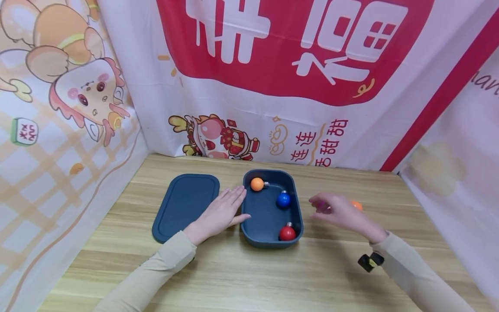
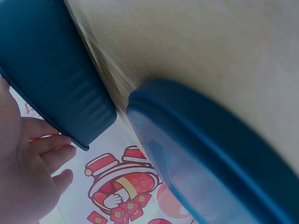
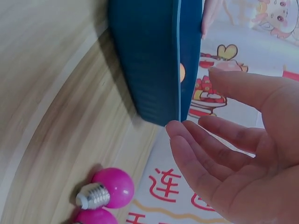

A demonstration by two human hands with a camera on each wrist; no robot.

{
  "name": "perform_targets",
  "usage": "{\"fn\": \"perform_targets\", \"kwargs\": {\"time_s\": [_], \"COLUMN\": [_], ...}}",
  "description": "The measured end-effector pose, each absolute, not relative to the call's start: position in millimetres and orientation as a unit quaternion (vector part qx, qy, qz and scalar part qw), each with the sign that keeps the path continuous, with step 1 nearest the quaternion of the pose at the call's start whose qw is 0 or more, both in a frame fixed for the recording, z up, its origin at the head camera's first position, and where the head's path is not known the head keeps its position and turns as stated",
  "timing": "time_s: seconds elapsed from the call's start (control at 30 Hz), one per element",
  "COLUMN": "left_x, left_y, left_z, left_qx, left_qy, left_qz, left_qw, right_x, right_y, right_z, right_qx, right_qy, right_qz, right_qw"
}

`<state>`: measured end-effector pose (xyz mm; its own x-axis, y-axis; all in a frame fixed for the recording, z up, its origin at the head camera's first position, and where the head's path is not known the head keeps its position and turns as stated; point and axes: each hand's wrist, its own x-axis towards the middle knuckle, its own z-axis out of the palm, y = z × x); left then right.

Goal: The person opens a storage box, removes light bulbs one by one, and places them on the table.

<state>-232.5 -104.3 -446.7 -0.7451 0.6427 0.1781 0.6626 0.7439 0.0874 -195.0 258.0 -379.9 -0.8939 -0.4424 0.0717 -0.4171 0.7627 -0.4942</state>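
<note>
A dark blue rectangular box [image 1: 269,242] stands uncovered on the wooden table. Inside lie an orange bulb [image 1: 257,184], a blue bulb [image 1: 283,200] and a red bulb [image 1: 287,233]. My left hand [image 1: 223,211] rests with straight fingers at the box's left rim, thumb over the edge. To the box's right, my right hand [image 1: 341,212] hovers with loosely bent fingers and holds nothing. A pink bulb [image 3: 113,187] with a silver screw base lies below it on the table. Another pink round piece [image 3: 96,216] shows at the frame's lower edge. My right hand partly hides these in the head view.
The box's flat blue lid [image 1: 187,203] lies on the table left of the box, beside my left forearm. Another orange bulb [image 1: 356,205] shows behind my right hand. Printed cloth [image 1: 218,99] hangs along the table's back and sides.
</note>
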Motion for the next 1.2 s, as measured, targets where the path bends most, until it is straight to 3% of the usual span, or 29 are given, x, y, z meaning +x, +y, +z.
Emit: {"fn": "perform_targets", "kwargs": {"time_s": [0.87, 1.2], "left_x": [-234, -233], "left_y": [-103, -104], "left_z": [-448, -446], "left_qx": [-0.353, -0.355], "left_qy": [-0.931, -0.929], "left_qz": [-0.068, -0.067], "left_qw": [0.071, 0.079], "right_x": [-196, -201], "right_y": [215, 196], "right_z": [-377, -379], "right_qx": [-0.29, -0.326], "right_qy": [0.904, 0.905], "right_qz": [-0.295, -0.235], "right_qw": [0.106, 0.139]}}
